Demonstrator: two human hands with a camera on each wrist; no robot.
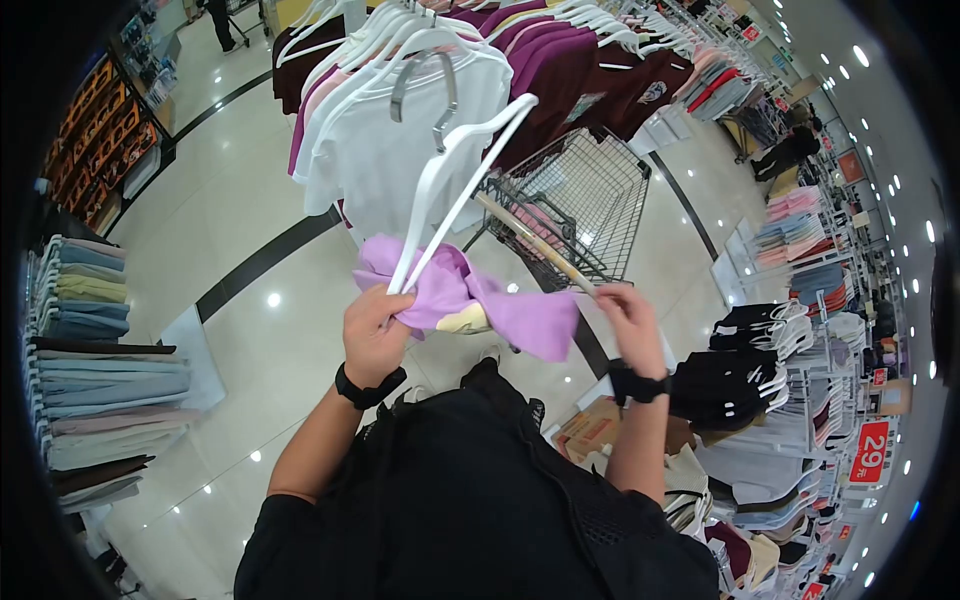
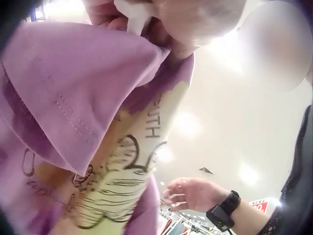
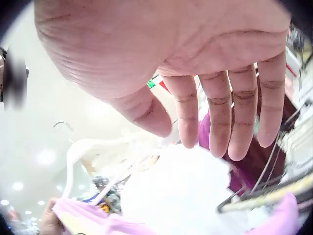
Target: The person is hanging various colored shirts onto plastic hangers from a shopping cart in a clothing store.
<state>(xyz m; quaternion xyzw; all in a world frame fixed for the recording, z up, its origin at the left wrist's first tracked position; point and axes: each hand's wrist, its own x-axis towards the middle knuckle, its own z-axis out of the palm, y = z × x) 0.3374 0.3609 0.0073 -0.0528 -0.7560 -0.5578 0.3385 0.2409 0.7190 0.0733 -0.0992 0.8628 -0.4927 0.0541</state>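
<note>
Here the purple shirt (image 1: 470,300) lies bunched at chest height, stretched sideways between both hands. The white hanger (image 1: 465,170) slants up and to the right from the left hand (image 1: 372,335), whose curled fingers grip both. The shirt's print shows "UTH"; a red sign (image 1: 873,452) reads 29. The right hand (image 1: 628,318) is beside the shirt's end, fingers straight and loosely spread.

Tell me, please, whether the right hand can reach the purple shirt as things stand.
Probably yes: the right hand is open beside the loose end of the purple shirt, which the left hand grips; nothing lies between.
</note>
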